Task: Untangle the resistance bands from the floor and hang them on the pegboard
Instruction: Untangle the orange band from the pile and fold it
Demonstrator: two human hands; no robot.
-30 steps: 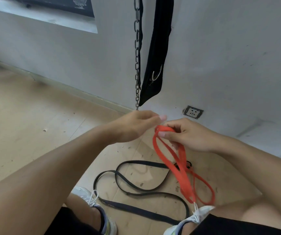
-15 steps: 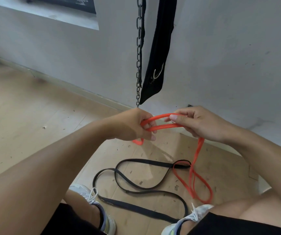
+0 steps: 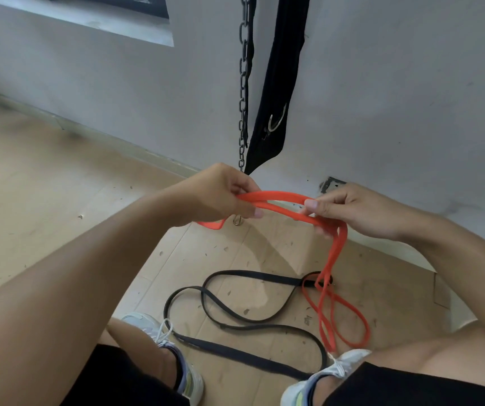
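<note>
An orange resistance band (image 3: 282, 202) stretches between both hands at mid-frame. My left hand (image 3: 218, 194) pinches its left end, and a short orange tail sticks out below that hand. My right hand (image 3: 361, 210) grips the band's right part. From there the band drops to the floor, where its lower loops (image 3: 341, 320) cross one end of a black resistance band (image 3: 235, 320). The black band lies in loose curves on a sheet of cardboard (image 3: 264, 250). No pegboard is in view.
A metal chain (image 3: 244, 83) and a black strap with a metal ring (image 3: 279, 92) hang against the white wall just beyond my hands. A wall socket (image 3: 333, 183) sits low on the wall. My two shoes (image 3: 174, 353) stand at the cardboard's near edge.
My left hand has taken hold of the orange band. Both hands rose and moved apart, stretching the band's upper part between them and lifting more of it off the floor.
</note>
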